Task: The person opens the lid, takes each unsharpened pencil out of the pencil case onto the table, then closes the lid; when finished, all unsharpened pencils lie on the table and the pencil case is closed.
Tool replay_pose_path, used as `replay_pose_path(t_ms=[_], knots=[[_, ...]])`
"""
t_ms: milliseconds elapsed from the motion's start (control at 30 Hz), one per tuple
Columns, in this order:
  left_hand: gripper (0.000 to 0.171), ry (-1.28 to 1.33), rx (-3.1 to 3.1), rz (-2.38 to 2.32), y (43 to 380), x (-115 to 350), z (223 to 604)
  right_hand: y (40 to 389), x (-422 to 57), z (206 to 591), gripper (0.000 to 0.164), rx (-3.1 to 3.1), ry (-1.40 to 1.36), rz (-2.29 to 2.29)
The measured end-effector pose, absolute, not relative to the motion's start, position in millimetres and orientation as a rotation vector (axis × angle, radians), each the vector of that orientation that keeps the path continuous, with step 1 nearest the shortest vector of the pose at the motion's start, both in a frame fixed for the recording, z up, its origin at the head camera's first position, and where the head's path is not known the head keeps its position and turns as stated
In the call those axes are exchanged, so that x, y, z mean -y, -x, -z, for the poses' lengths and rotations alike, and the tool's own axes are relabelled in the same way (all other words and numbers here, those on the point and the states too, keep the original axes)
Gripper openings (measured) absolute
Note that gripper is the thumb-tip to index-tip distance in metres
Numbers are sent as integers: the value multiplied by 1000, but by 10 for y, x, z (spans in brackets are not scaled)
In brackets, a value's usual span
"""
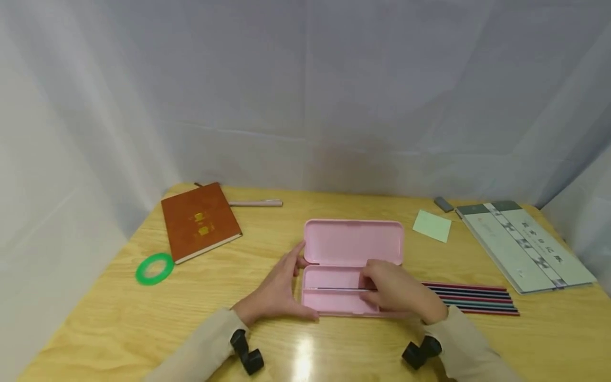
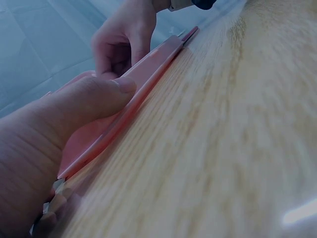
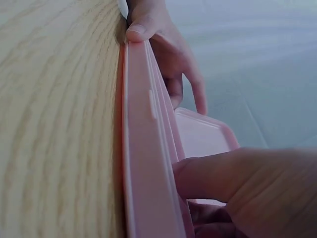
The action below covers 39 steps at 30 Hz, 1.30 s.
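Note:
A pink pencil case (image 1: 353,243) lies open on the table, its lid tipped back. My left hand (image 1: 280,289) holds the case's left end, thumb against the front wall and fingers toward the hinge side; the left wrist view shows that thumb (image 2: 106,94) on the rim. Reaching into the tray, my right hand (image 1: 398,289) has its fingers curled at the right end of a thin dark pencil (image 1: 336,289), which lies lengthwise in the case. The fingertips are partly hidden within the tray. Several coloured pencils (image 1: 477,300) lie side by side right of the case, near the right wrist.
On the left are a brown notebook (image 1: 198,220), a green tape ring (image 1: 143,268) and a pale pen (image 1: 258,203). Back right, a green sticky note (image 1: 431,226) and a grey eraser (image 1: 443,204) lie near a pale green booklet (image 1: 525,246). White curtain (image 1: 305,106) stands behind.

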<state>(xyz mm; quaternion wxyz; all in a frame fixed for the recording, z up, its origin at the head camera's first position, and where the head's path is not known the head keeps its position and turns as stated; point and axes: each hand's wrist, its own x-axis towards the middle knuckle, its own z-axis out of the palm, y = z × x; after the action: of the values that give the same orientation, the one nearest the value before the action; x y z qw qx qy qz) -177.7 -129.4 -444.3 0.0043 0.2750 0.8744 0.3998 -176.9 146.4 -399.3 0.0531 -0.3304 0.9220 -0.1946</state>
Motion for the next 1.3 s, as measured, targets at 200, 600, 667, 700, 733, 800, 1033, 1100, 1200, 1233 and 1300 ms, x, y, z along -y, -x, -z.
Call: replay_pose_path(t_ms=[200,600,667,700,733,800,1033,1100,1200,1233,1300], knots=[[143,-863,-2748,-1238,1781,1267,4431,1746,-1497,3981,20,-2895,1092,539],[143,-822,-2729,-1253,1782,1259,4443,1367,-2576,3931,18,-3019,993,848],[144,-821,-2726,-1263,1780,1269,4445,1265,-2856,4022,24,-3047,948,895],[144,-823,-2726,-1266,1781,1273,4446,1211,-2987,4071,27,-3062,922,914],[144,-828,-2724,-1270,1782,1277,4446,1160,-3108,4113,29,-3076,886,921],[144,-845,-2724,-1270,1785,1281,4448,1066,-3315,4184,30,-3077,797,943],[143,-851,-2714,-1268,1800,1268,4445,920,-3561,4275,26,-3053,587,895],[143,-847,-2716,-1265,1801,1267,4442,945,-3519,4283,26,-3057,600,897],[144,-841,-2712,-1268,1807,1262,4437,1019,-3418,4283,30,-3087,678,884],[144,-841,-2712,-1269,1809,1261,4439,1048,-3379,4278,30,-3091,708,877],[144,-842,-2710,-1268,1811,1258,4439,1103,-3296,4273,32,-3105,786,854]])
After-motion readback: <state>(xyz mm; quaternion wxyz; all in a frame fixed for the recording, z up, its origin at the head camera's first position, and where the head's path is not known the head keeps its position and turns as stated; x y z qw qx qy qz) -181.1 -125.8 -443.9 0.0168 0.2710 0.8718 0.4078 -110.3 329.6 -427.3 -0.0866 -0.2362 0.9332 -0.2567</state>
